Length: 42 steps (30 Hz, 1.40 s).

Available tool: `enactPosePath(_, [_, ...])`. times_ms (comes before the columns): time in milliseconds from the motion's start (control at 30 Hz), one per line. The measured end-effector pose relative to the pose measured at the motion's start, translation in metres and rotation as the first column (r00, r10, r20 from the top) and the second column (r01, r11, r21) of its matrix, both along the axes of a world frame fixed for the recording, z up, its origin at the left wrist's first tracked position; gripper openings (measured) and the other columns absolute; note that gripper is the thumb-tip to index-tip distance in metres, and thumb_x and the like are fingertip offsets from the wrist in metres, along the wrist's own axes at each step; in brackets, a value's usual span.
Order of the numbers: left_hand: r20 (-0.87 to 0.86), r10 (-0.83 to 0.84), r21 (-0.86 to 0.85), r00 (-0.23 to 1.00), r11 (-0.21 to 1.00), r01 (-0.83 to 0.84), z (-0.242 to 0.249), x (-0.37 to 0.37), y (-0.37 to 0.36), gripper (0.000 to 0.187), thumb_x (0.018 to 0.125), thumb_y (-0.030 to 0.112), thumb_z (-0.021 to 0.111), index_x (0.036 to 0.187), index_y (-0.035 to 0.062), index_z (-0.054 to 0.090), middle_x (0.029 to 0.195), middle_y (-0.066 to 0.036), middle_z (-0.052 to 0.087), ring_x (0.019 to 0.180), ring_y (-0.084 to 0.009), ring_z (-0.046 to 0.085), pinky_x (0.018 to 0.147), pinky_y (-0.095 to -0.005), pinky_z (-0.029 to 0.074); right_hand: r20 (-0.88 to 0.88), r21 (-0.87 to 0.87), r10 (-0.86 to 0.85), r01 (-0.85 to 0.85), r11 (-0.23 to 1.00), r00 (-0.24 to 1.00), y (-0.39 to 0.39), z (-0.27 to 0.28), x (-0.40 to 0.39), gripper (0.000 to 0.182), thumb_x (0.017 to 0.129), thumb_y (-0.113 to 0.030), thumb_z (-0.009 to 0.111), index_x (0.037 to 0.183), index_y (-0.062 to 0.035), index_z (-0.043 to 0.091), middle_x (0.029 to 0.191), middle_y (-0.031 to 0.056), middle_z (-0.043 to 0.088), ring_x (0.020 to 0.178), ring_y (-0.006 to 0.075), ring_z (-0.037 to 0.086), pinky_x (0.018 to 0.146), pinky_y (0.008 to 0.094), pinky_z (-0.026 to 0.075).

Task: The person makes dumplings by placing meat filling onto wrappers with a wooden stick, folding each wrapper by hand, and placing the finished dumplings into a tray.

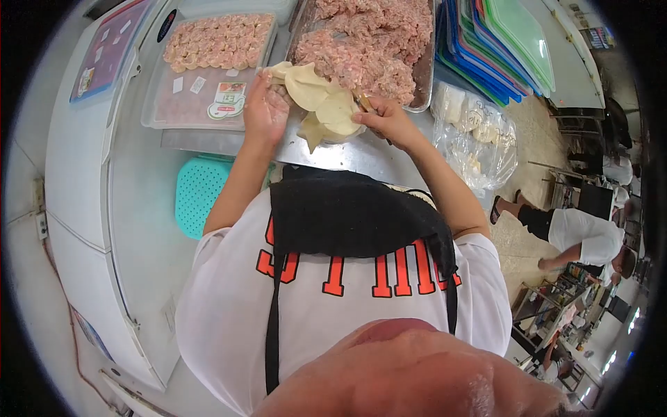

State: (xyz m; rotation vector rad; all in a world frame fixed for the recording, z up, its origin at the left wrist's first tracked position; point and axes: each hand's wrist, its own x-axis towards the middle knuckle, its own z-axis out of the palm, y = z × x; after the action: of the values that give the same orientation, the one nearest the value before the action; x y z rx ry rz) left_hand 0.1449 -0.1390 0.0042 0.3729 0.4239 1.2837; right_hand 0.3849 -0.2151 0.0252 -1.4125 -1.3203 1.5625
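Observation:
Pale yellow dough wrappers point(335, 111) spread in a loose, overlapping bunch between my two hands, over the near edge of the metal table. My left hand point(267, 110) is closed around the left end of the bunch, its palm partly showing. At the right edge of the wrappers, my right hand point(389, 124) pinches one between thumb and fingers. A slim brownish tool point(363, 101) also sits in that hand; its kind is hard to make out. Just beyond the wrappers lies ground meat filling point(372, 48) in a metal tray point(419, 105).
Rows of filled dumplings point(219, 42) rest on a lidded plastic container point(184, 108) at left. Colored plastic lids or trays point(497, 45) are stacked at right, beside a clear bag of pale rolls point(476, 135). A turquoise basket point(198, 198) sits lower left. Another person point(583, 229) is farther right.

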Motion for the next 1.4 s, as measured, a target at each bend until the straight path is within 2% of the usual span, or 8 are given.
enactPosePath(200, [-0.337, 0.123, 0.312, 0.933, 0.95, -0.013, 0.017, -0.007, 0.01, 0.018, 0.095, 0.014, 0.051, 0.109, 0.0029, 0.052, 0.104, -0.007, 0.061, 0.09, -0.0145, 0.061, 0.074, -0.0289, 0.051, 0.07, 0.008, -0.02, 0.019, 1.0, 0.997, -0.004, 0.003, -0.004, 0.021, 0.084, -0.028, 0.068, 0.081, -0.0098, 0.06, 0.055, -0.0091, 0.04, 0.044, 0.0012, 0.033, 0.04, 0.021, 0.023])
enactPosePath(467, [-0.396, 0.379, 0.508, 0.836, 0.849, -0.144, 0.066, -0.022, 0.015, 0.018, 0.095, 0.015, 0.052, 0.107, 0.0009, 0.054, 0.098, -0.006, 0.062, 0.087, -0.0131, 0.06, 0.073, -0.0271, 0.049, 0.174, -0.01, 0.019, -0.017, 1.0, 0.985, -0.003, -0.034, 0.01, 0.024, 0.085, -0.026, 0.067, 0.095, -0.0035, 0.069, 0.072, -0.0057, 0.055, 0.063, 0.0051, 0.045, 0.056, 0.0231, 0.036])
enactPosePath(567, [-0.571, 0.374, 0.591, 0.731, 0.805, 0.05, 0.052, -0.02, 0.022, 0.021, 0.095, 0.016, 0.052, 0.108, -0.0006, 0.056, 0.097, -0.004, 0.061, 0.087, -0.0125, 0.059, 0.075, -0.0269, 0.049, 0.241, -0.043, 0.004, 0.007, 0.999, 0.971, 0.0, -0.03, 0.018, 0.026, 0.086, -0.029, 0.066, 0.095, -0.0047, 0.067, 0.067, -0.0059, 0.053, 0.058, 0.0042, 0.044, 0.051, 0.0214, 0.034])
enactPosePath(767, [-0.71, -0.181, 0.307, 0.681, 0.791, 0.53, 0.034, 0.015, 0.029, 0.023, 0.093, 0.017, 0.055, 0.109, 0.0005, 0.056, 0.095, -0.003, 0.06, 0.08, -0.0097, 0.058, 0.068, -0.0229, 0.047, -0.115, -0.015, -0.09, 0.089, 0.996, 0.989, 0.009, 0.009, 0.023, 0.03, 0.088, -0.033, 0.064, 0.104, -0.0082, 0.062, 0.057, -0.0092, 0.039, 0.045, 0.0018, 0.033, 0.04, 0.0207, 0.023])
enactPosePath(967, [-0.776, -0.295, 0.274, 0.558, 0.639, 0.719, 0.036, 0.049, 0.021, 0.031, 0.09, 0.018, 0.059, 0.119, 0.0068, 0.053, 0.099, 0.0, 0.062, 0.084, -0.0073, 0.058, 0.066, -0.022, 0.046, -0.34, -0.02, -0.1, 0.099, 0.995, 0.935, 0.017, 0.029, 0.02, 0.025, 0.088, -0.026, 0.064, 0.103, -0.0062, 0.06, 0.057, -0.009, 0.04, 0.045, 0.0021, 0.033, 0.041, 0.0199, 0.022])
enactPosePath(1167, [-0.933, -0.185, 0.138, 0.308, 0.607, 0.782, 0.044, 0.053, 0.041, 0.034, 0.089, 0.022, 0.062, 0.118, 0.0049, 0.057, 0.099, -0.001, 0.063, 0.086, -0.0069, 0.057, 0.07, -0.0231, 0.047, -0.192, 0.051, -0.118, 0.13, 0.99, 0.974, 0.021, 0.026, 0.038, 0.024, 0.087, -0.021, 0.066, 0.101, -0.0029, 0.061, 0.061, -0.0072, 0.047, 0.046, 0.0024, 0.038, 0.041, 0.0201, 0.025])
enactPosePath(1333, [-0.815, 0.568, 0.525, 0.115, 0.64, 0.561, 0.032, 0.063, 0.05, 0.044, 0.085, 0.025, 0.065, 0.123, 0.0055, 0.056, 0.11, -0.015, 0.064, 0.102, -0.0273, 0.06, 0.089, -0.0358, 0.046, -0.255, 0.013, -0.299, 0.312, 0.95, 0.92, 0.026, 0.04, 0.045, 0.012, 0.089, -0.019, 0.063, 0.083, -0.0103, 0.056, 0.054, -0.0096, 0.037, 0.043, 0.0018, 0.03, 0.038, 0.0212, 0.018])
enactPosePath(1400, [-0.744, 0.642, 0.602, 0.185, 0.524, 0.603, 0.028, 0.073, 0.04, 0.049, 0.083, 0.028, 0.067, 0.126, 0.008, 0.055, 0.118, -0.016, 0.06, 0.104, -0.0309, 0.06, 0.088, -0.0366, 0.047, -0.276, -0.038, -0.295, 0.297, 0.954, 0.915, 0.03, 0.035, 0.053, 0.012, 0.09, -0.019, 0.062, 0.084, -0.0102, 0.056, 0.054, -0.0093, 0.037, 0.042, 0.0019, 0.031, 0.038, 0.021, 0.018])
